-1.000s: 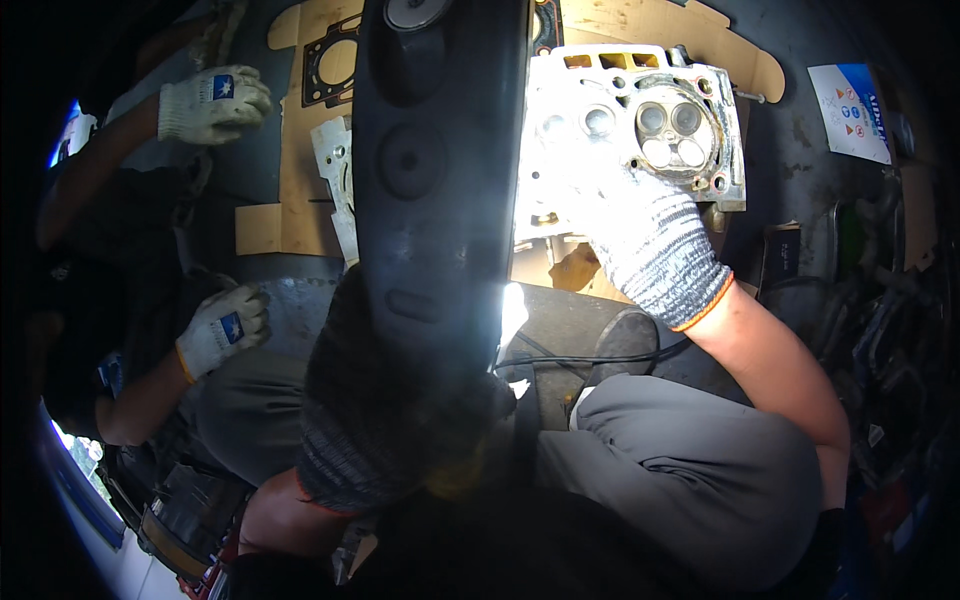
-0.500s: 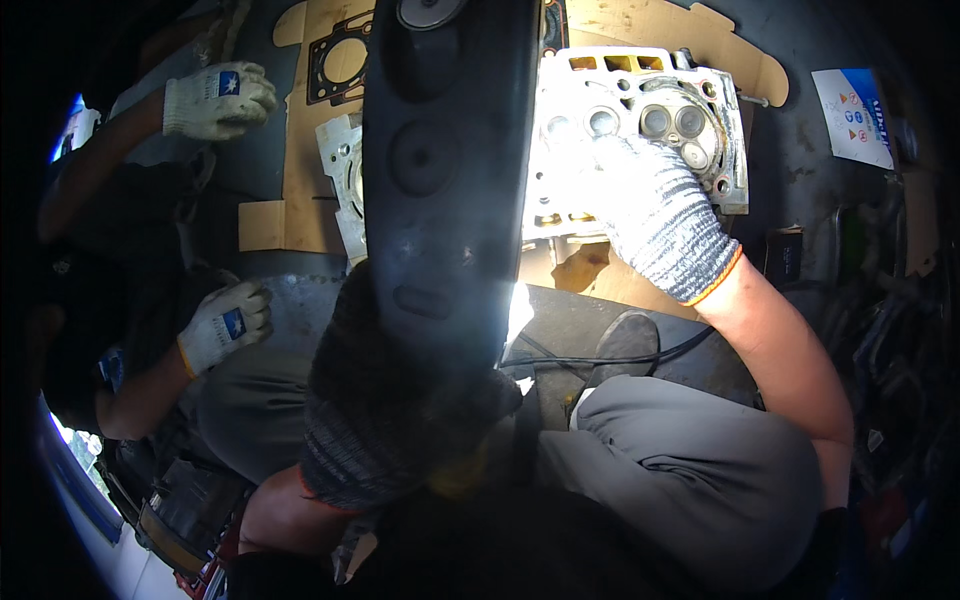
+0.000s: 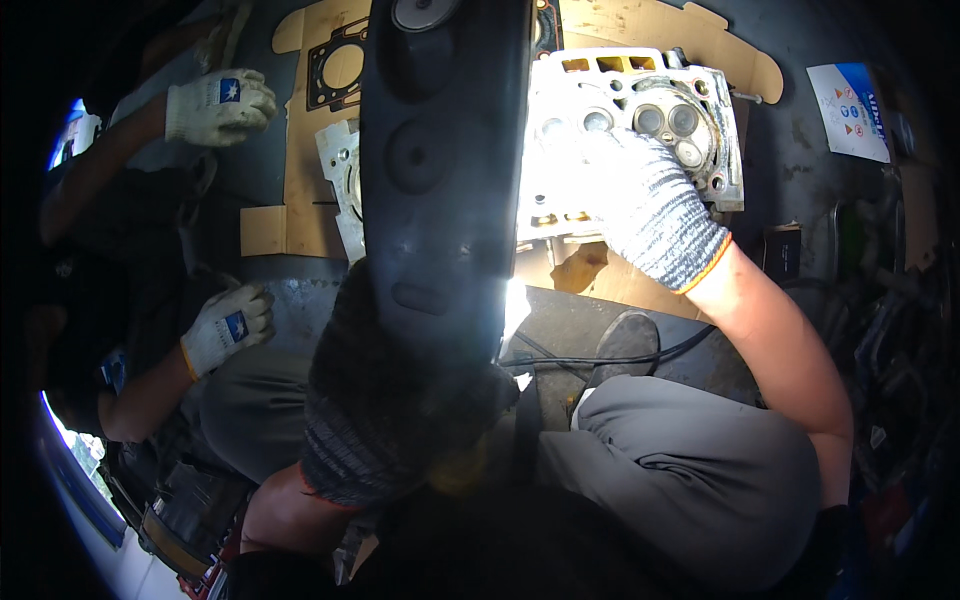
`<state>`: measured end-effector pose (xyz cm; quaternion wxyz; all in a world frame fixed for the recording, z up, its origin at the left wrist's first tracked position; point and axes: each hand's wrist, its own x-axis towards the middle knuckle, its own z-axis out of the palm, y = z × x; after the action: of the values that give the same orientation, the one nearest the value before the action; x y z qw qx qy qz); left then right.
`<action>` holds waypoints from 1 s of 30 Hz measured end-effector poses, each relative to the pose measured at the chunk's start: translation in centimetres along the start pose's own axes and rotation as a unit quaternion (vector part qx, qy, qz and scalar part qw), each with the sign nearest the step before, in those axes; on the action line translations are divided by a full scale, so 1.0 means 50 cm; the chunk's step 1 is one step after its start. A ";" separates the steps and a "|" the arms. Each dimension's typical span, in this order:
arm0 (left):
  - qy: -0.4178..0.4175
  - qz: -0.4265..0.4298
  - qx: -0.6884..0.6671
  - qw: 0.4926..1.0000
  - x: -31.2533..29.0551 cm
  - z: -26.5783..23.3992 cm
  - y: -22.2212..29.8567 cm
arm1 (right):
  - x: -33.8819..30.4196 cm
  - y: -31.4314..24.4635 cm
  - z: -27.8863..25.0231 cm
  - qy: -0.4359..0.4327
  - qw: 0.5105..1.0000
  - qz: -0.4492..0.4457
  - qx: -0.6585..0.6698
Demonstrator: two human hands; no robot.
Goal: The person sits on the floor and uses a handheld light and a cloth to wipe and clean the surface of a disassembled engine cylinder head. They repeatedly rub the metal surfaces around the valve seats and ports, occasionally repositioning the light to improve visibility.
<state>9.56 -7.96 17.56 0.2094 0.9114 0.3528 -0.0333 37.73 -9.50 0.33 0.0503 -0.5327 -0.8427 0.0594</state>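
My left hand point(image 3: 375, 420), in a dark grey knitted glove, grips the lower part of a long black work light point(image 3: 445, 200). The light stands large and close across the middle, with a strong glare along its right side. Past it, a metal engine cylinder head point(image 3: 735, 150) lies with its round valves point(image 3: 683, 121) facing up. My right hand point(image 3: 655, 215), in a striped grey-and-white glove with an orange cuff, lies over the lit face of the cylinder head. Glare washes out its fingers, so their pose and anything in them cannot be made out.
Flattened cardboard point(image 3: 265, 229) lies under the parts. A head gasket point(image 3: 335, 65) and another metal part point(image 3: 340, 180) show left of the light. A co-worker's white-gloved hands point(image 3: 222, 106) are at the left. A printed sheet point(image 3: 848, 112) lies at the right; a black cable point(image 3: 640, 359) crosses the floor.
My right hand has shifted slightly left over the cylinder head. My left hand keeps its grip on the work light, and the co-worker's hands stay about where they were.
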 end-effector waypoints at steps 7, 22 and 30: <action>0.051 0.016 0.046 0.998 0.003 0.018 0.003 | 0.021 -0.010 0.000 0.108 0.985 -0.065 0.121; -0.010 -0.024 0.023 0.999 -0.013 -0.003 0.013 | -0.098 -0.021 -0.098 -0.069 0.996 -0.036 0.041; -0.003 -0.066 -0.074 0.995 -0.032 0.010 -0.009 | -0.089 0.035 -0.087 -0.073 0.996 -0.014 0.046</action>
<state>8.11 -8.87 17.30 0.2747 0.8679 0.4133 -0.0232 41.83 -12.58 4.26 0.0133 -0.5120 -0.8480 0.1360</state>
